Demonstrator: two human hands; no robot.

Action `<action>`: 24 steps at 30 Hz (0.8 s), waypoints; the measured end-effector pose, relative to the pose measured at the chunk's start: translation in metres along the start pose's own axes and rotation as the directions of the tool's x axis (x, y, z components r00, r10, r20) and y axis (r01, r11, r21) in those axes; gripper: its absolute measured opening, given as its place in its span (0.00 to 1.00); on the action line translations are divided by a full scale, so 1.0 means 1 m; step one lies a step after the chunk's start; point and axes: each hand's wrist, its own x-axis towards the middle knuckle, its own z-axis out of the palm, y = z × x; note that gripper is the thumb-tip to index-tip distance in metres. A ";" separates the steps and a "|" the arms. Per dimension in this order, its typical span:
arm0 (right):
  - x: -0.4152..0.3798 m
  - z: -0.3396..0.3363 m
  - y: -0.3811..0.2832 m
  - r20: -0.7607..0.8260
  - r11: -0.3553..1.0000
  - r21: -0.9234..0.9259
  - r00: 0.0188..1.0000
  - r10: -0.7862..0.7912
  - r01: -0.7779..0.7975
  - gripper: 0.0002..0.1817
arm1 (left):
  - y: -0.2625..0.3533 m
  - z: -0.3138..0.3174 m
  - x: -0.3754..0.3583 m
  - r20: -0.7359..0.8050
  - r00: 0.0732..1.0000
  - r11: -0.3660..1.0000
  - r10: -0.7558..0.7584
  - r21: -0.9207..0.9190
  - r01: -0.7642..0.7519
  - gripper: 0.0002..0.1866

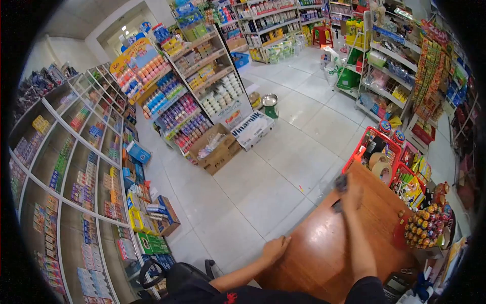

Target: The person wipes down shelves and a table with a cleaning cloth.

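Observation:
My right hand (351, 198) is over the far part of the brown wooden desk (324, 238), slightly blurred, its fingers closed around a small black object (341, 183). What kind of object it is I cannot make out. A second dark patch (336, 205) shows just under the hand, possibly part of the same thing. At the desk's left edge rests my left hand (276, 249), with nothing visible in it and its fingers loosely laid along the edge.
Red baskets (365, 144) with tape rolls (380, 169) and packets border the desk's far right. A lollipop stand (425, 225) is nearer. Glass-front shelves (76, 187) line the left. Cardboard boxes (215, 152) and a scale (270, 104) stand on the tiled floor.

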 end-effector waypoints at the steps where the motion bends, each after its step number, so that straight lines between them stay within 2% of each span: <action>1: -0.028 0.016 -0.004 0.163 0.995 0.042 0.982 -0.092 0.086 0.13 | 0.001 0.001 -0.002 -0.097 0.994 0.996 0.046 -0.070 -0.053 0.22; 2: -0.074 0.060 0.007 0.279 0.968 -0.028 0.932 -0.232 0.249 0.12 | -0.008 0.013 -0.002 -0.082 0.996 0.997 0.041 -0.064 -0.046 0.22; 3: -0.115 0.036 -0.033 0.617 0.982 0.165 0.767 -0.176 0.092 0.13 | -0.020 0.025 0.003 -0.120 0.991 0.996 0.067 -0.049 -0.073 0.22; 4: -0.159 0.024 -0.055 0.580 0.889 0.226 0.678 -0.451 0.398 0.13 | -0.028 0.028 0.008 -0.166 0.982 0.994 0.095 -0.032 -0.101 0.21; 5: -0.206 0.022 -0.049 0.335 0.828 0.211 0.757 -0.560 0.519 0.15 | -0.024 0.017 0.002 -0.190 0.969 0.975 0.157 -0.129 -0.184 0.21; 6: -0.234 0.025 -0.048 0.065 0.765 0.155 0.766 -0.639 0.625 0.17 | -0.026 0.012 0.006 -0.195 0.967 0.976 0.162 -0.112 -0.186 0.21; 7: -0.227 0.029 -0.046 0.057 0.768 0.155 0.770 -0.635 0.622 0.17 | -0.024 0.014 0.010 -0.193 0.972 0.980 0.135 -0.121 -0.160 0.21; 8: -0.219 0.030 -0.036 0.184 0.868 0.306 0.871 -0.456 0.390 0.18 | -0.025 0.021 0.006 -0.175 0.980 0.983 0.099 -0.139 -0.124 0.22; 9: -0.206 0.027 -0.030 0.335 0.906 0.407 0.903 -0.268 0.118 0.19 | -0.023 0.018 0.005 -0.135 0.986 0.982 0.095 -0.147 -0.115 0.23; 10: -0.165 -0.009 -0.041 0.524 0.877 0.470 0.831 -0.186 -0.100 0.20 | -0.022 0.019 -0.001 -0.121 0.988 0.982 0.096 -0.150 -0.114 0.23; 11: -0.132 -0.028 -0.040 0.530 0.889 0.444 0.832 -0.164 -0.108 0.19 | -0.018 0.016 0.000 -0.120 0.989 0.983 0.083 -0.153 -0.101 0.23; 12: -0.103 -0.033 -0.027 0.472 0.823 0.542 0.872 -0.129 -0.171 0.19 | -0.013 0.011 0.003 -0.127 0.989 0.984 0.074 -0.154 -0.093 0.24; 13: -0.066 -0.067 -0.044 0.334 0.850 0.470 0.939 0.079 -0.239 0.16 | -0.009 0.010 0.002 -0.152 0.986 0.989 0.061 -0.121 -0.080 0.24; 14: -0.038 -0.017 0.025 0.192 0.947 0.232 0.965 0.181 -0.223 0.15 | -0.008 0.008 0.001 -0.163 0.984 0.989 0.069 -0.115 -0.089 0.24; 15: -0.003 -0.011 0.058 0.178 0.805 0.526 0.961 0.211 -0.274 0.17 | -0.005 0.006 0.002 -0.135 0.990 0.996 0.042 -0.075 -0.052 0.24; 16: 0.020 0.004 0.108 -0.128 0.987 0.134 0.986 0.109 -0.092 0.20 | -0.003 0.005 0.002 -0.102 0.995 0.999 0.013 -0.034 -0.017 0.24; 17: 0.038 0.017 0.141 -0.351 0.944 -0.331 0.929 -0.115 -0.008 0.23 | -0.001 0.002 0.000 -0.098 0.995 0.999 0.014 -0.028 -0.017 0.24; 18: 0.046 0.024 0.145 -0.356 0.940 -0.342 0.927 -0.119 -0.011 0.23 | 0.002 0.001 0.001 -0.094 0.995 0.999 0.025 -0.035 -0.028 0.24; 20: 0.053 0.021 0.140 -0.202 0.953 -0.243 0.971 0.131 -0.179 0.28 | 0.003 -0.001 -0.002 -0.105 0.994 0.999 0.026 -0.034 -0.029 0.24; 21: 0.041 0.024 0.123 -0.225 0.961 -0.271 0.974 -0.006 -0.057 0.21 | 0.002 -0.002 -0.003 -0.101 0.994 0.998 0.038 -0.037 -0.042 0.24; 23: 0.005 0.051 0.095 -0.145 0.997 -0.007 0.986 -0.079 0.079 0.15 | 0.003 -0.002 -0.004 -0.112 0.993 0.999 0.031 -0.011 -0.032 0.25; 24: -0.032 0.046 0.048 -0.188 0.997 -0.029 0.980 -0.070 0.066 0.10 | 0.002 0.003 -0.003 -0.107 0.994 0.999 0.039 -0.018 -0.042 0.25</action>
